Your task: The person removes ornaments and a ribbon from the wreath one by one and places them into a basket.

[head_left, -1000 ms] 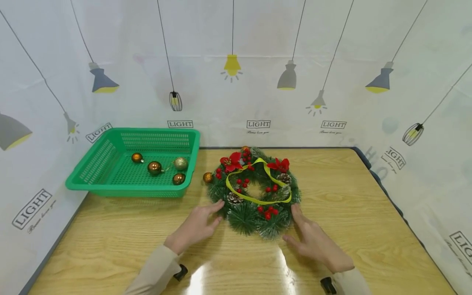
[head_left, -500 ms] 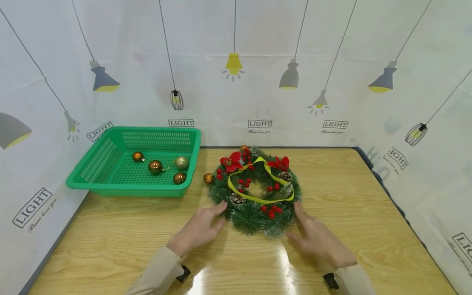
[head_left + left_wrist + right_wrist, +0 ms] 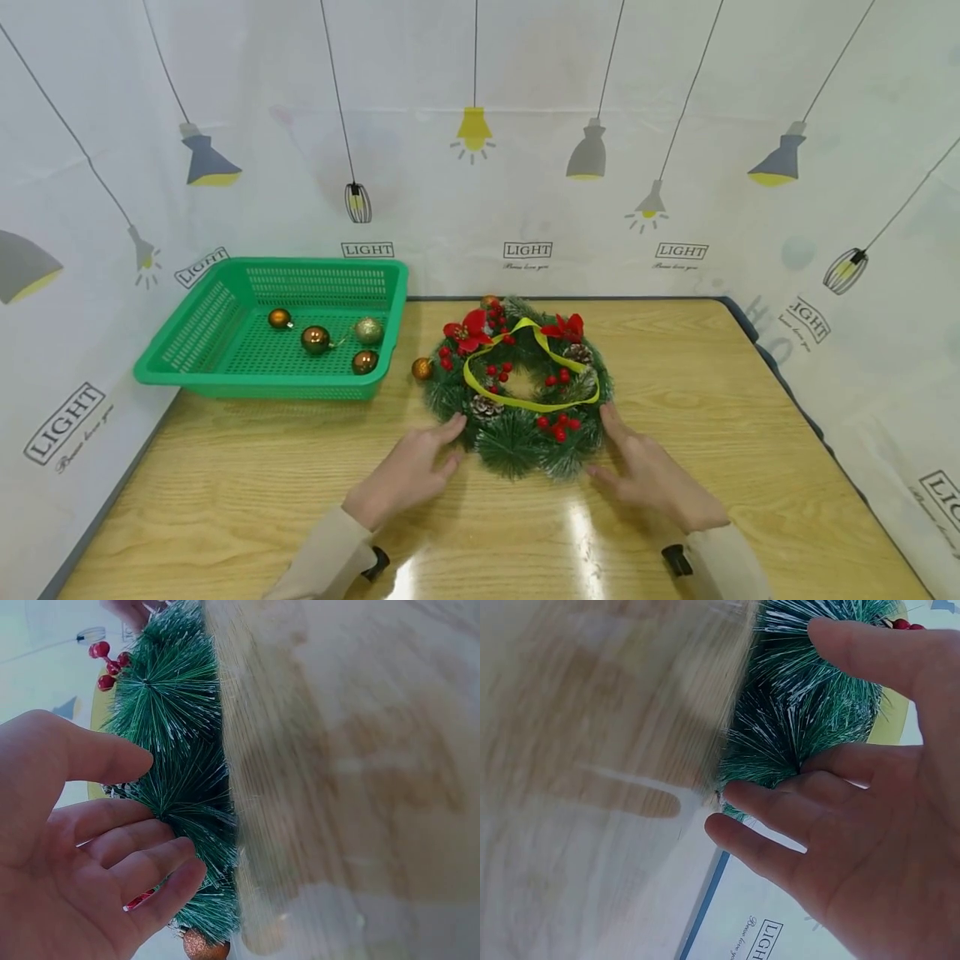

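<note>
A green Christmas wreath lies on the wooden table, trimmed with red flowers, red berries and pinecones. A yellow ribbon loops across its top. My left hand touches the wreath's front left edge with fingers loosely extended; the left wrist view shows its fingertips against the green needles. On the front right edge rests my right hand, its fingers also spread and relaxed. An orange-gold bauble sits at the wreath's left side, and another bauble shows at its back.
To the left stands a green plastic basket holding several gold and brown baubles. Behind the wooden table hangs a white backdrop printed with lamps, which also runs along both sides.
The wreath has turned slightly counterclockwise: its front berries have shifted right and its back flowers a little left. Both hands have moved slightly right with its front edge.
</note>
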A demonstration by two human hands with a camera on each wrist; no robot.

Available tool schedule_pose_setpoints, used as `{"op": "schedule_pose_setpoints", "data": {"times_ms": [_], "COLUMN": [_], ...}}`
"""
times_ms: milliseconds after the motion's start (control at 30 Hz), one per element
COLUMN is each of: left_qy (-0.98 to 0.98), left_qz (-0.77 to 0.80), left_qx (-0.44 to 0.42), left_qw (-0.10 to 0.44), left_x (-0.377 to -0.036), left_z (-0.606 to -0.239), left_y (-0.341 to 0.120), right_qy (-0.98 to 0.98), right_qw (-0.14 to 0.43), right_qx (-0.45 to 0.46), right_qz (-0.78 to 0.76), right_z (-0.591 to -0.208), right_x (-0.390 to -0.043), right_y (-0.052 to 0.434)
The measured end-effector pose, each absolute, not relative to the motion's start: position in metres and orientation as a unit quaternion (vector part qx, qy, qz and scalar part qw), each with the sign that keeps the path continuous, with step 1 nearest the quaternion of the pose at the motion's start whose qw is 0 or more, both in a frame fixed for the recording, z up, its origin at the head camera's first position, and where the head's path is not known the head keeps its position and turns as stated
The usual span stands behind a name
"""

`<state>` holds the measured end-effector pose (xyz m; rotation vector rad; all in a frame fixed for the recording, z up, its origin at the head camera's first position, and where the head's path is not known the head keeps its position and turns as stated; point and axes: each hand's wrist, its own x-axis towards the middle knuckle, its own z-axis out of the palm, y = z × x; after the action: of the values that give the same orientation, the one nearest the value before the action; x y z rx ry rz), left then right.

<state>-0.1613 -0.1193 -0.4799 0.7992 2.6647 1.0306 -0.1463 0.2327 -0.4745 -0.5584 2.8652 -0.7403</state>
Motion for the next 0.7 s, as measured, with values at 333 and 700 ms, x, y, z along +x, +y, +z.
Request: {"op": "schedule_pose_setpoints", "data": {"times_ms": [333, 700], "left_qy": [0.901, 0.9], "left_qz": [0.33, 0.324], "left_qx": [0.268, 0.282], "left_qw": [0.091, 0.078], "left_x": [-0.153, -0.145], "left_z": [-0.479, -0.482], "left_y": [-0.113, -0.106], "right_qy": [0.953, 0.945], "right_qw": [0.063, 0.039], "right_qx": [-0.181, -0.184], "right_qz": [-0.236, -0.268], "right_z": [-0.476, -0.481], "right_x": [-0.151, -0.157], "right_y": [0.238, 0.241]}}
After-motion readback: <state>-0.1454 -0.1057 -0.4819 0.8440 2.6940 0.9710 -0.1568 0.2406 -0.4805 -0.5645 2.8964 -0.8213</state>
